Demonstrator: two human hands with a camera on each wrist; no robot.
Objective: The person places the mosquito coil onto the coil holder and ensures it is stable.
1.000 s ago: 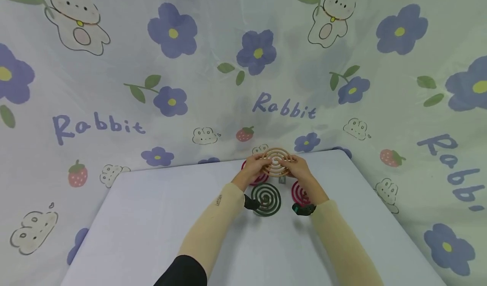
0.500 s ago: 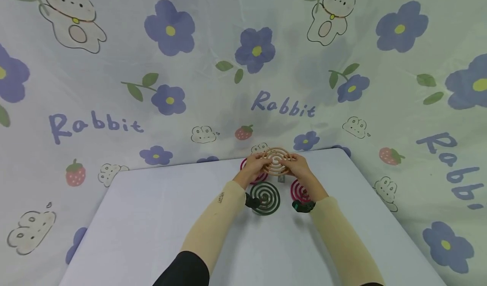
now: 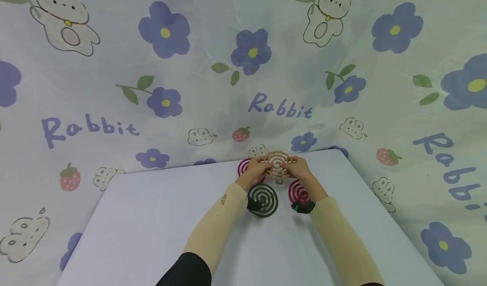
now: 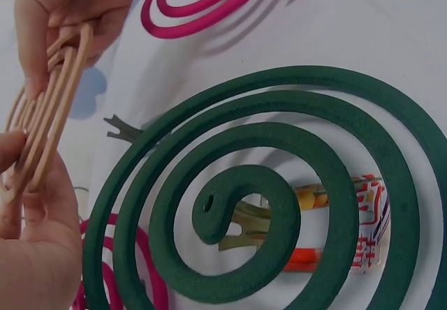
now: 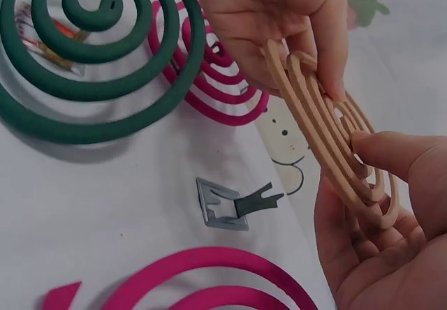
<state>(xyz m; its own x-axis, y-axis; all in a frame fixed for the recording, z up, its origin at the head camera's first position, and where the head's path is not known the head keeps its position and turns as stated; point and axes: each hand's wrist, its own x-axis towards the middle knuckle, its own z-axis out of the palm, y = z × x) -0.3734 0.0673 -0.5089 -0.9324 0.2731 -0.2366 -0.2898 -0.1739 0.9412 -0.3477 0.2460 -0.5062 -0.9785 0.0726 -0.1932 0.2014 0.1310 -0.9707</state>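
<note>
My left hand (image 3: 251, 174) and right hand (image 3: 303, 169) hold a tan mosquito coil (image 5: 328, 132) between them, raised over the far part of the table. Thumbs lie on its near face and fingers curl behind it, at opposite sides of the rim. Edge-on in both wrist views, the coil shows several nested rings. Below it in the right wrist view, a small metal coil stand (image 5: 258, 202) lies with its forked tab bent up. A dark green mosquito coil (image 4: 279, 100) is nearer me, propped above another forked metal tab (image 4: 244, 240).
One magenta coil (image 4: 209, 24) is by my right wrist; another magenta coil (image 5: 234, 97) is behind my left hand. Under the green coil lies a small clear item with red lettering (image 4: 370, 219). The white table (image 3: 152, 218) meets a printed curtain (image 3: 213, 95) at the back.
Both hands keep hold of the tan coil, which has shifted slightly down and right against the curtain. The head view has turned a little to the right.
</note>
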